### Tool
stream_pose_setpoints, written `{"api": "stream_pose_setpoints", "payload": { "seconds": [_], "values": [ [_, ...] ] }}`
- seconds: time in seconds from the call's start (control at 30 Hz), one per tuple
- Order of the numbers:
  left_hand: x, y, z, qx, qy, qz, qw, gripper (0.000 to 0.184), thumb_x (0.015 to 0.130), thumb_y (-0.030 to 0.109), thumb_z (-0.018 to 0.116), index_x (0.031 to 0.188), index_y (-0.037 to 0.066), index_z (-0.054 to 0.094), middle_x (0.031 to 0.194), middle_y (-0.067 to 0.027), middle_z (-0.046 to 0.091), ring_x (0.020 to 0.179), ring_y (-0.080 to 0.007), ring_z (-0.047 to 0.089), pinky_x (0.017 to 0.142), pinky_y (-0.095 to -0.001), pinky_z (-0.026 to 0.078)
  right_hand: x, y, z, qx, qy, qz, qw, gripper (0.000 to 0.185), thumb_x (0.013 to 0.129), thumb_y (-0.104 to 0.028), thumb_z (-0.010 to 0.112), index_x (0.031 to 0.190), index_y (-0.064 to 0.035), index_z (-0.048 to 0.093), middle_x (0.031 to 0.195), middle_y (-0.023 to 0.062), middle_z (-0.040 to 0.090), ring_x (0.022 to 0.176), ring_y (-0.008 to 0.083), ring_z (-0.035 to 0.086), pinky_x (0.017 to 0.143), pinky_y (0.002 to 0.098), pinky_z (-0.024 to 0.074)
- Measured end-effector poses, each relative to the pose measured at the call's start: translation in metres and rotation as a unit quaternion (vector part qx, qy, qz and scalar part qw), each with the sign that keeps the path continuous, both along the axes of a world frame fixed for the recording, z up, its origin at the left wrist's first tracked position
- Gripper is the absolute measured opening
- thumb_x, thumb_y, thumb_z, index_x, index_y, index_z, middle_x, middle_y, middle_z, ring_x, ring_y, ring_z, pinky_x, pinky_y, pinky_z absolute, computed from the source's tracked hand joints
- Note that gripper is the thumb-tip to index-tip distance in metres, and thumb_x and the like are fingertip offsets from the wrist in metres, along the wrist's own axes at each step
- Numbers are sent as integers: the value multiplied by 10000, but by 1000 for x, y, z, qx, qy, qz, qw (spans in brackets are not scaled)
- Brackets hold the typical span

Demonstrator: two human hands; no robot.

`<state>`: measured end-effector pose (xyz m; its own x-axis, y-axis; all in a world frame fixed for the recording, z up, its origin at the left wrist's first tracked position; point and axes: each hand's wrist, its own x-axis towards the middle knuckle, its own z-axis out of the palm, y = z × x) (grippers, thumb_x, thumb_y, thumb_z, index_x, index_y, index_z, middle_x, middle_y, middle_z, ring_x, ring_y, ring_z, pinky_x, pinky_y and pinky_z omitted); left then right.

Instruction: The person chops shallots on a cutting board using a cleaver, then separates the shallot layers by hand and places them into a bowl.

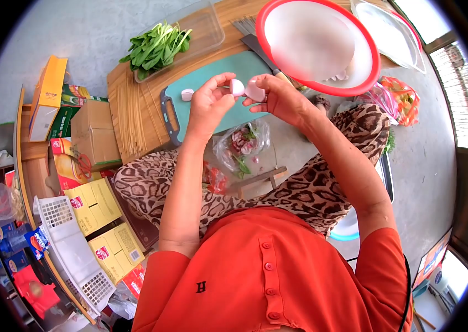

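Above the teal cutting board (212, 74), my left hand (212, 99) pinches a rounded white piece (237, 87) that looks like garlic. Close beside it, my right hand (284, 99) grips a second pale, pink-tinged garlic-like piece (254, 92). The two pieces almost meet; whether they touch I cannot tell. Another small white piece (187, 94) lies on the board, left of my left hand. A knife (259, 50) rests at the board's upper right, partly under the red-rimmed bowl (375, 61).
Leafy greens (156, 48) lie in a clear plastic tray (212, 27) on the wooden table (120, 94). Below, between my knees, hangs a plastic bag (242, 144) with purplish peelings. Cardboard boxes (93, 130) and a white basket (71, 243) stand at left. Colourful bags (400, 99) lie at right.
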<state>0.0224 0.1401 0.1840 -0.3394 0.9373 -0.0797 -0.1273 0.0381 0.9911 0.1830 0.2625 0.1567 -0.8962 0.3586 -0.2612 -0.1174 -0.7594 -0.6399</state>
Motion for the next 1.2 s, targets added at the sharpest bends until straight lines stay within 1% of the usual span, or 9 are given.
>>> {"api": "stream_pose_setpoints", "payload": {
  "seconds": [0.07, 0.13, 0.17, 0.23, 0.3, 0.37, 0.6, 0.87, 1.2],
  "values": [
    [6, 0, 2, -9, 62, 8, 998, 411, 817, -34, 593, 1225, -44, 543, 1098, -116, 606, 943, -155, 629, 839, -296, 540, -1, -3, 0, 41, -67, 2, 997, 343, 885, -287, 663, 1108, -63, 528, 1015, 86, 633, 846, 178, 642, 748, 316, 519],
    [17, 2, 5, 24, 317, 15, 948, 400, 782, -39, 630, 1177, -16, 578, 1060, -120, 600, 939, -198, 636, 804, -313, 540, -2, -1, -3, 68, -79, 18, 994, 347, 871, -296, 681, 1093, -68, 543, 995, 75, 638, 823, 161, 634, 718, 301, 506],
    [21, 3, 9, 24, 317, 15, 948, 400, 782, -39, 630, 1177, -16, 578, 1060, -120, 600, 939, -198, 636, 804, -313, 540, -2, -1, -4, 94, -92, 34, 991, 350, 856, -305, 699, 1077, -73, 558, 975, 64, 643, 801, 144, 627, 688, 287, 493],
    [27, 3, 14, 33, 441, 27, 896, 403, 737, -47, 656, 1132, 5, 602, 1045, -143, 586, 920, -276, 638, 776, -351, 533, -2, -2, -4, 123, -101, 31, 987, 338, 846, -297, 711, 1058, -75, 569, 951, 54, 646, 778, 130, 617, 667, 277, 480],
    [27, 3, 9, 46, 476, 33, 878, 441, 716, -59, 632, 1148, 28, 610, 1067, -108, 601, 903, -236, 648, 753, -338, 529, -3, -3, -2, 152, -110, 29, 982, 326, 836, -288, 722, 1038, -76, 580, 927, 43, 649, 755, 117, 607, 646, 268, 468],
    [32, 2, 12, 46, 518, 24, 854, 448, 712, -71, 616, 1148, 31, 605, 1071, -126, 596, 935, -288, 637, 761, -370, 526, -4, -7, 1, 190, -126, 11, 974, 294, 822, -226, 720, 1026, -67, 582, 899, 41, 647, 733, 114, 603, 643, 265, 470],
    [31, 3, 9, 42, 503, 12, 863, 449, 706, -81, 608, 1141, 26, 604, 1091, -144, 591, 945, -316, 627, 771, -384, 522, -5, -8, -2, 129, -102, -8, 986, 247, 813, -142, 687, 1013, -58, 568, 884, 52, 639, 718, 114, 593, 637, 270, 469],
    [26, 3, 10, 43, 494, -7, 869, 445, 719, -68, 632, 1155, 19, 623, 1089, -121, 600, 874, -233, 647, 759, -320, 546, -5, -8, -4, 73, -85, -5, 994, 224, 816, -116, 675, 994, -72, 546, 903, 67, 630, 718, 134, 590, 640, 280, 471],
    [23, 1, 10, 49, 495, -12, 867, 440, 721, -59, 659, 1153, 19, 629, 1086, -110, 595, 867, -217, 641, 760, -312, 545, -3, -5, -6, 58, -64, 15, 996, 175, 855, -144, 646, 986, -79, 550, 925, 66, 624, 726, 130, 582, 671, 284, 493]
  ]
}}
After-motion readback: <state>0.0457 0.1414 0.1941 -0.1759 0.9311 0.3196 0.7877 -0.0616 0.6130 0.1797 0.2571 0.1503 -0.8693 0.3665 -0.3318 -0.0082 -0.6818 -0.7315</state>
